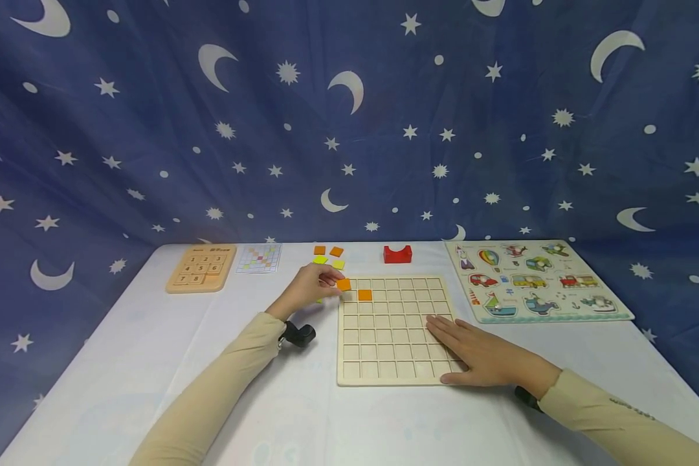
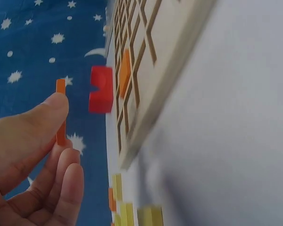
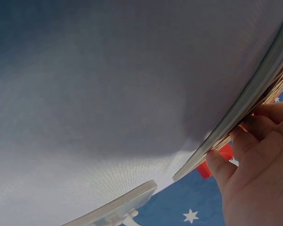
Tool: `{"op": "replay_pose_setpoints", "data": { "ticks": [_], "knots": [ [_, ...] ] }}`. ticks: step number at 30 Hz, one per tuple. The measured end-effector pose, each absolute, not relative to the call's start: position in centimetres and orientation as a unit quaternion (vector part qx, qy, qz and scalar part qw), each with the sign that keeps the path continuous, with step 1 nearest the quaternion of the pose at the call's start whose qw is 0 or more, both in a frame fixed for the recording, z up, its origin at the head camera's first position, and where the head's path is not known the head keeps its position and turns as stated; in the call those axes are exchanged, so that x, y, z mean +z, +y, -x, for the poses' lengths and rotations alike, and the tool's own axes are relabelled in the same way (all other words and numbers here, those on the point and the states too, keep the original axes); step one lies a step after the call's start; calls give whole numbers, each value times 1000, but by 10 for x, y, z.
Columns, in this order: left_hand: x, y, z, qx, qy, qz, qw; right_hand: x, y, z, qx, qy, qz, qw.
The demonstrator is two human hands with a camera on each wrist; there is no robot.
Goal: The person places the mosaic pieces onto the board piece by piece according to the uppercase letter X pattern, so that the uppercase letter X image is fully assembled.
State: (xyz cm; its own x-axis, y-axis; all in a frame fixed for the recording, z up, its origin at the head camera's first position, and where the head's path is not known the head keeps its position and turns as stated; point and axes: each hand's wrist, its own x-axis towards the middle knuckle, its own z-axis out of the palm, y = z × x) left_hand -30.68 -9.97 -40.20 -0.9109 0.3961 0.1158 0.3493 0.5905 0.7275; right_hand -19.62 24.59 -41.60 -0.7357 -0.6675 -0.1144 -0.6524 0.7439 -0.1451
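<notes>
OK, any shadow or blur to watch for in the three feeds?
Head view: bright, the grid board easy to read, shadows faint; left wrist: the held orange tile fairly clear, the yellow tiles at the bottom soft, a blurry shadow beside the board; right wrist: dimmest, the tablecloth largely in shadow, brighter toward the lower left.

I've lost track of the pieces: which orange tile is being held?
The tile pinched in the left hand; the others lie on the board or table.
</notes>
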Motion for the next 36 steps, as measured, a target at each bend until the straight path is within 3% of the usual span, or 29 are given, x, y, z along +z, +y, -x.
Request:
{"op": "replay_pose_setpoints", "data": {
  "ticks": [19, 36],
  "knots": [
    [-408, -46, 302, 399, 874, -263, 88, -415, 245, 195, -49, 932, 349, 88],
    [-411, -28, 299, 355, 896, -250, 93, -414, 245, 195, -48, 932, 349, 87]
  ]
}}
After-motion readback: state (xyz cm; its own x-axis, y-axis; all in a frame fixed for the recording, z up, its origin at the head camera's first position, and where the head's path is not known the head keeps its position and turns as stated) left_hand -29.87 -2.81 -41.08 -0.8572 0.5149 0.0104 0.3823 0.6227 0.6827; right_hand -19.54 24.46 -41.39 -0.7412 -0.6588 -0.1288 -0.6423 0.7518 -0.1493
